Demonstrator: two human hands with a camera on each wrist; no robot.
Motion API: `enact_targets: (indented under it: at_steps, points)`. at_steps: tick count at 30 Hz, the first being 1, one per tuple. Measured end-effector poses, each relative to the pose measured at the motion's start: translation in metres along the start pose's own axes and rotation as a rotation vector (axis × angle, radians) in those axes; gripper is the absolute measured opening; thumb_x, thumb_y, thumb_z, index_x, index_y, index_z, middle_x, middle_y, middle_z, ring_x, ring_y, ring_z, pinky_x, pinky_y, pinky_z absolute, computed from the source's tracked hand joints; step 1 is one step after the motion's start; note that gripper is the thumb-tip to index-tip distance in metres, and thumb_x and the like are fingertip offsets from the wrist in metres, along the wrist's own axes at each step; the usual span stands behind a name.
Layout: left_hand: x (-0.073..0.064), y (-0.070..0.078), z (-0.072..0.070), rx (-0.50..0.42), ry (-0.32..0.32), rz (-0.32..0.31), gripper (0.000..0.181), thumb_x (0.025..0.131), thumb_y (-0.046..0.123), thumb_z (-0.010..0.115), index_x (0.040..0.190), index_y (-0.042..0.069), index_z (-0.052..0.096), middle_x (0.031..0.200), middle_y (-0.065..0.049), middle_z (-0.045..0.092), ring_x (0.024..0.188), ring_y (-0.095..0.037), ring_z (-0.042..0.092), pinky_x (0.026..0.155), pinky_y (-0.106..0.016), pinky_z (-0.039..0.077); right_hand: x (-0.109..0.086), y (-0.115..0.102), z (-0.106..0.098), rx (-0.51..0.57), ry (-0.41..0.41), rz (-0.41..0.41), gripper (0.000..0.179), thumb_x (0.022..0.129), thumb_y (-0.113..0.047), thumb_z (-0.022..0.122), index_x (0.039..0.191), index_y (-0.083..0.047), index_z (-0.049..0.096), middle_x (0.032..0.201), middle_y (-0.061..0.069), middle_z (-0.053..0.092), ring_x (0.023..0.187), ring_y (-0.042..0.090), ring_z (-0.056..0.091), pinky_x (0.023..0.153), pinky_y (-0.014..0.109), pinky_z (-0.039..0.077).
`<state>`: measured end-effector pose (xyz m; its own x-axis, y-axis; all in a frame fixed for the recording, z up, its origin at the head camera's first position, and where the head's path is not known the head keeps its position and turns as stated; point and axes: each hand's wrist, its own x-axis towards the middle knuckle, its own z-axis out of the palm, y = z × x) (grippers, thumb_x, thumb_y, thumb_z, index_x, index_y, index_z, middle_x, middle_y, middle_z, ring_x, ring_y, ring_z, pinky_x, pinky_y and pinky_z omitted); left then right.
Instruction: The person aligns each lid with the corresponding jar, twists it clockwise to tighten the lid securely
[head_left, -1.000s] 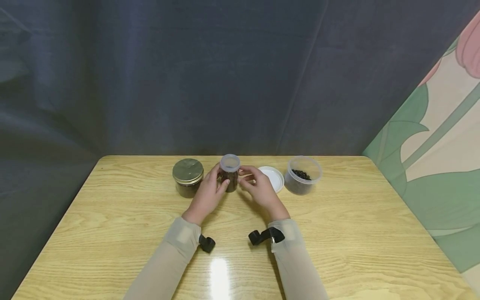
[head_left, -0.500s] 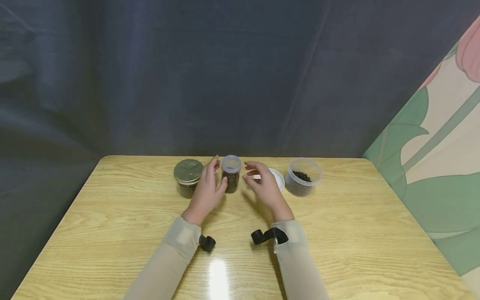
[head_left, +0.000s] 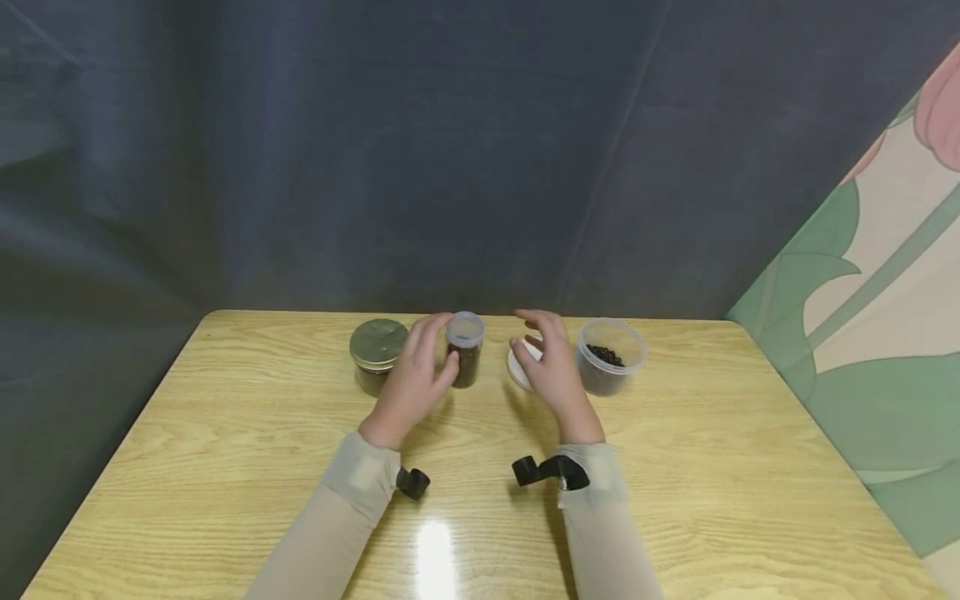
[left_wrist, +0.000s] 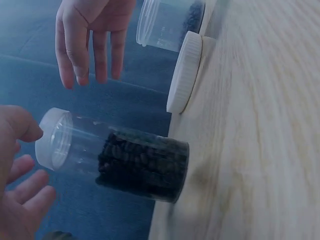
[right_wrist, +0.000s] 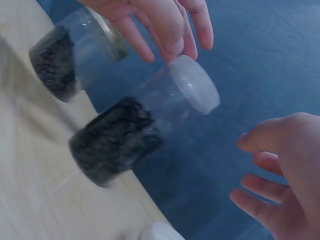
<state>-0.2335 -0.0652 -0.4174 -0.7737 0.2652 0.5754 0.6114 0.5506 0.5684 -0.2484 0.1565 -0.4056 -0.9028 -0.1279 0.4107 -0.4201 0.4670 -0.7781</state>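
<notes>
A slim clear jar (head_left: 467, 365) with a translucent lid (left_wrist: 53, 140) stands upright near the table's back edge, partly filled with dark bean-like pieces. My left hand (head_left: 412, 375) is just left of it, fingers loosely bent; the thumb comes close to the lid, and I cannot tell whether it touches. My right hand (head_left: 553, 375) hovers to the right, holding nothing, its fingers loosely bent. Partly behind that hand, a white screw lid (left_wrist: 185, 72) lies flat on the table. Further right stands a lidless clear tub (head_left: 602, 382) with dark pieces inside.
Left of my left hand stands a wider jar with a gold-coloured metal lid (head_left: 378, 343), partly covered by the hand. A dark curtain (head_left: 480, 167) hangs behind the wooden table (head_left: 712, 467). Patterned fabric (head_left: 870, 333) rises along the right side.
My right hand has moved away from the slim jar to the right, over the white lid. My left hand has loosened around the jar, which stays on the table.
</notes>
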Motion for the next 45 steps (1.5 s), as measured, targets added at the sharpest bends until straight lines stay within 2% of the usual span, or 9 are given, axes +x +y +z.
enact_targets:
  at_steps: [3,10,16,19,22,28,32,38,45]
  points:
    - [0.002,0.004,-0.001,0.029,0.012,0.069,0.047,0.099,0.006,0.058,0.144,-0.005,0.045,0.142,-0.024,0.047,0.133,-0.038,0.047,0.111,-0.049,0.043,-0.001,-0.001,-0.009,0.001,0.034,0.001,0.042,0.100,-0.001,0.059,0.141,0.001,0.052,0.142,0.020,0.042,0.131,0.037,0.044,0.109,0.051,0.045]
    - [0.004,0.010,-0.002,0.079,0.015,0.132,0.041,0.099,0.004,0.058,0.138,-0.005,0.052,0.140,-0.023,0.051,0.130,-0.036,0.050,0.108,-0.048,0.044,-0.001,-0.003,-0.027,0.017,0.092,0.011,0.041,0.101,0.000,0.055,0.142,0.001,0.051,0.142,0.019,0.042,0.132,0.037,0.044,0.110,0.050,0.044]
    - [0.005,0.017,0.002,0.243,0.091,0.303,0.033,0.094,0.001,0.063,0.127,-0.006,0.059,0.130,-0.023,0.057,0.124,-0.039,0.055,0.107,-0.046,0.047,-0.003,-0.001,-0.042,0.032,0.153,0.015,0.040,0.099,0.006,0.052,0.139,0.003,0.053,0.141,0.021,0.043,0.132,0.039,0.044,0.110,0.050,0.044]
    - [0.004,0.021,0.007,0.285,0.113,0.358,0.030,0.092,0.001,0.064,0.122,-0.005,0.063,0.125,-0.021,0.061,0.121,-0.037,0.058,0.106,-0.044,0.048,-0.004,-0.001,-0.049,0.001,0.194,0.011,0.038,0.100,0.008,0.049,0.137,0.004,0.054,0.139,0.022,0.044,0.130,0.036,0.046,0.109,0.051,0.045]
    - [0.003,0.026,0.012,0.311,0.094,0.385,0.028,0.092,0.001,0.064,0.119,-0.004,0.065,0.124,-0.018,0.062,0.120,-0.034,0.058,0.106,-0.041,0.048,-0.006,-0.002,-0.056,-0.032,0.227,0.001,0.038,0.101,0.010,0.044,0.136,0.005,0.055,0.138,0.023,0.045,0.127,0.033,0.047,0.107,0.050,0.046]
    - [-0.002,0.034,0.024,0.310,-0.001,0.446,0.030,0.090,0.002,0.064,0.120,-0.002,0.064,0.124,-0.016,0.061,0.120,-0.031,0.057,0.107,-0.036,0.047,-0.009,-0.002,-0.068,-0.062,0.263,0.019,0.041,0.101,0.012,0.038,0.138,0.004,0.054,0.139,0.022,0.045,0.130,0.032,0.046,0.110,0.048,0.044]
    - [-0.005,0.037,0.029,0.295,-0.092,0.414,0.032,0.092,0.002,0.064,0.124,-0.001,0.062,0.127,-0.016,0.059,0.120,-0.030,0.056,0.104,-0.034,0.048,-0.009,0.000,-0.076,-0.060,0.322,0.065,0.041,0.100,0.012,0.039,0.138,0.005,0.054,0.139,0.021,0.046,0.133,0.033,0.046,0.113,0.049,0.041]
    - [-0.009,0.037,0.037,0.253,-0.243,0.281,0.040,0.096,0.005,0.064,0.134,0.000,0.055,0.136,-0.017,0.053,0.126,-0.031,0.051,0.105,-0.037,0.048,-0.015,0.009,-0.089,-0.055,0.414,0.190,0.042,0.100,0.011,0.038,0.138,0.003,0.055,0.140,0.020,0.048,0.134,0.032,0.045,0.114,0.047,0.039]
    - [-0.007,0.040,0.046,0.254,-0.375,0.144,0.046,0.100,0.010,0.060,0.143,0.001,0.047,0.144,-0.018,0.046,0.135,-0.032,0.046,0.110,-0.039,0.045,-0.023,0.018,-0.104,-0.037,0.412,0.381,0.048,0.102,0.004,0.033,0.146,-0.005,0.050,0.150,0.017,0.043,0.139,0.031,0.040,0.093,0.040,0.039]
